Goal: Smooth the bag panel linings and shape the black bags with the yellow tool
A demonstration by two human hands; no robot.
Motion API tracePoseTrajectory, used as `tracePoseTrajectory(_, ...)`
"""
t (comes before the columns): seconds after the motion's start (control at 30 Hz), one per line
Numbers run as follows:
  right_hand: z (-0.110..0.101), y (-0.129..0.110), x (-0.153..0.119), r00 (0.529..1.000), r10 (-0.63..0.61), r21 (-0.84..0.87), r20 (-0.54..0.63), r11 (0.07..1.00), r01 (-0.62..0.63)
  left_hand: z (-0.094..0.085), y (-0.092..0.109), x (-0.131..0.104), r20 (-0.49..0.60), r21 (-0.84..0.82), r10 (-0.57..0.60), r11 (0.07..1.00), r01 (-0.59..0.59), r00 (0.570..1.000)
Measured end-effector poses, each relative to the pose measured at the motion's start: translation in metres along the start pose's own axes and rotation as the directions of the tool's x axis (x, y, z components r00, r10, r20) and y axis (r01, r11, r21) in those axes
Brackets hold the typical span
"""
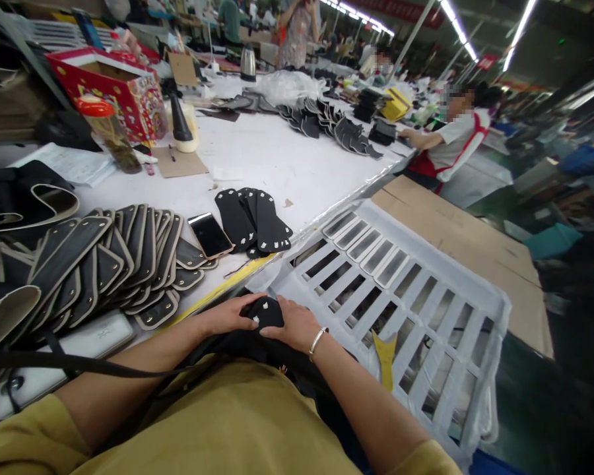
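Observation:
Close to my body, my left hand and my right hand hold a black rounded piece between them, with small white bits on its face. The fingers of both hands curve round its edges. Beyond them on the white table lies a fanned pile of similar black strips with white bits near their ends. A phone lies beside that pile. To the left, many dark straps with pale edges and metal studs overlap in a long row.
At right, a grey slatted rack holds several pale-edged strips and a yellow piece. Cardboard lies behind it. A red box, a bottle and a glue container stand back left. A person works far right.

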State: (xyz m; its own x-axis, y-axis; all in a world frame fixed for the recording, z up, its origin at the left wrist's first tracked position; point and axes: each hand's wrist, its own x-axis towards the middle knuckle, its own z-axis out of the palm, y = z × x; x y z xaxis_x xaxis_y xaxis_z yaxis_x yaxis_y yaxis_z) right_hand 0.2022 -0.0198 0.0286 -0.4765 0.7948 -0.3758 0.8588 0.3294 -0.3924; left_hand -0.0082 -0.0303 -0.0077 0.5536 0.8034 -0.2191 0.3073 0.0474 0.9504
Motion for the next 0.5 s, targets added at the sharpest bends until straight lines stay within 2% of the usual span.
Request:
tracePoseTrajectory(0.1,-0.001,0.005,-0.004,1.000,-0.010,0.024,0.000,1.000,0.010,0.002,0.001,-0.002,-0.009,0.031,-0.015,0.999,0.016,1.000)
tracePoseTrajectory(0.2,-0.004,0.020,-0.021,1.000,-0.015,0.040,-0.008,0.999,0.016,0.001,0.004,-0.005,-0.017,0.124,-0.001,0.992,0.003,1.000)
tracePoseTrajectory(0.33,-0.005,0.032,-0.040,0.999,-0.016,0.021,-0.041,1.000,0.017,-0.006,0.002,-0.007,0.057,0.255,0.028,0.966,-0.042,0.998)
tracePoseTrajectory(0.5,0.007,0.020,-0.034,0.983,-0.108,-0.033,-0.150,0.994,0.104,-0.012,-0.007,-0.001,0.055,0.413,0.113,0.902,-0.126,0.992)
